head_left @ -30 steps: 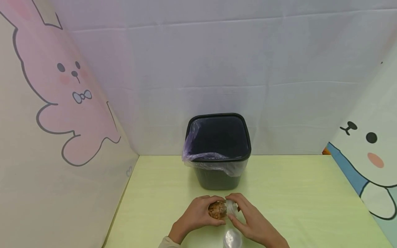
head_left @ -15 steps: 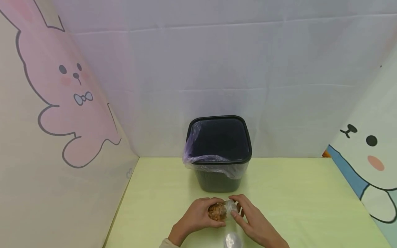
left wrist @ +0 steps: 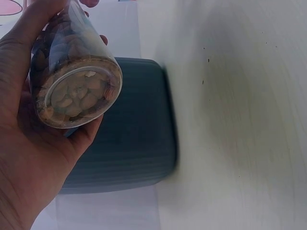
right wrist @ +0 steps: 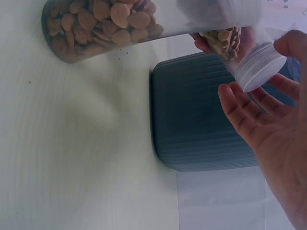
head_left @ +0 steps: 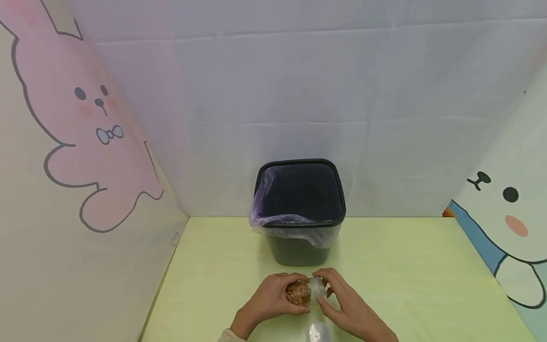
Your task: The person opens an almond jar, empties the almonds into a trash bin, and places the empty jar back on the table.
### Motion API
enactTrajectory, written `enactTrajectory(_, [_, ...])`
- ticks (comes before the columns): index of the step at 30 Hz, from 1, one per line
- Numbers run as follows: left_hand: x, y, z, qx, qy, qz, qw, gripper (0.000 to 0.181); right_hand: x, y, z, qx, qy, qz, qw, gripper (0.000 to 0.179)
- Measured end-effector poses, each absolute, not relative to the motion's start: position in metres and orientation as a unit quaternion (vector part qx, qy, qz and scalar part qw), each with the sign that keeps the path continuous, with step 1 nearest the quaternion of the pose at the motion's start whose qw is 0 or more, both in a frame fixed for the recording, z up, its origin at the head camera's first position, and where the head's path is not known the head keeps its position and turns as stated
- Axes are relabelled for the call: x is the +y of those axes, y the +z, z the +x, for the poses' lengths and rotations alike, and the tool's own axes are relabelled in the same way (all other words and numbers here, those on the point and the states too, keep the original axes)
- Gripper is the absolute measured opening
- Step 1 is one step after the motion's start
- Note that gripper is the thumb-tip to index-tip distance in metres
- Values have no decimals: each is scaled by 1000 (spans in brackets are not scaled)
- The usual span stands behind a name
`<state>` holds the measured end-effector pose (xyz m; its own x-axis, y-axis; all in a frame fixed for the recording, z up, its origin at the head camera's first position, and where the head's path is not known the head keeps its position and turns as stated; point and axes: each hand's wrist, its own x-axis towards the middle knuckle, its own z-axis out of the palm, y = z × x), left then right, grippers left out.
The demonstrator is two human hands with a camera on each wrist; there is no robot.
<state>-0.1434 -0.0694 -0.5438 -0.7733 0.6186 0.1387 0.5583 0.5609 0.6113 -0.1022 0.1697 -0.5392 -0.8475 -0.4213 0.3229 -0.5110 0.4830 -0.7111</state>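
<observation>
My left hand [head_left: 273, 298] grips a small clear jar [head_left: 298, 293] of brown nuts, laid over sideways with its whitish screw lid [head_left: 317, 288] pointing right. In the left wrist view the jar's round base [left wrist: 79, 93] faces the camera, fingers wrapped behind it. Around the lid end, my right hand [head_left: 350, 306] is spread; in the right wrist view its thumb [right wrist: 290, 45] is at the lid's edge while the other fingers fan out below, apart from it. A second clear jar [right wrist: 100, 24], holding almonds, stands nearer me; only its pale top [head_left: 318, 332] shows in the head view.
A dark ribbed bin [head_left: 301, 249] with a black rim and a purplish plastic liner [head_left: 278, 219] stands just beyond the hands. White cloth [head_left: 273, 95] hangs behind the pale yellow-green table [head_left: 410, 266]. Panels with a pink rabbit [head_left: 94, 156] and a white cartoon animal [head_left: 508, 223] flank both sides.
The left hand and the jar stay nearly in place. The right hand's fingers shift slightly about the lid. The whole view moves a little with the head.
</observation>
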Motion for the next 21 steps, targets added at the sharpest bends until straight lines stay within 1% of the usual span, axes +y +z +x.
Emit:
enactTrajectory(4, [-70, -544, -142, 881, 334, 331, 55, 57, 170, -539, -102, -849, 429, 299, 77, 54])
enactTrajectory(7, [-70, -544, -142, 880, 336, 331, 57, 56, 170, -538, -102, -845, 430, 306, 84, 55])
enactTrajectory(9, [-70, -544, -142, 880, 335, 332, 55, 57, 170, -537, -101, -851, 424, 301, 78, 55])
enactTrajectory(12, [-69, -544, -142, 880, 335, 333, 52, 57, 171, -534, -99, -870, 409, 268, 63, 57])
enactTrajectory(15, [-69, -544, -143, 879, 339, 332, 51, 57, 171, -532, -98, -890, 401, 213, 31, 58])
enactTrajectory(19, [-67, -545, -143, 877, 341, 333, 51, 57, 170, -530, -97, -900, 407, 152, -16, 51])
enactTrajectory(21, [-67, -545, -143, 876, 343, 335, 55, 57, 171, -529, -97, -902, 408, 139, -28, 47])
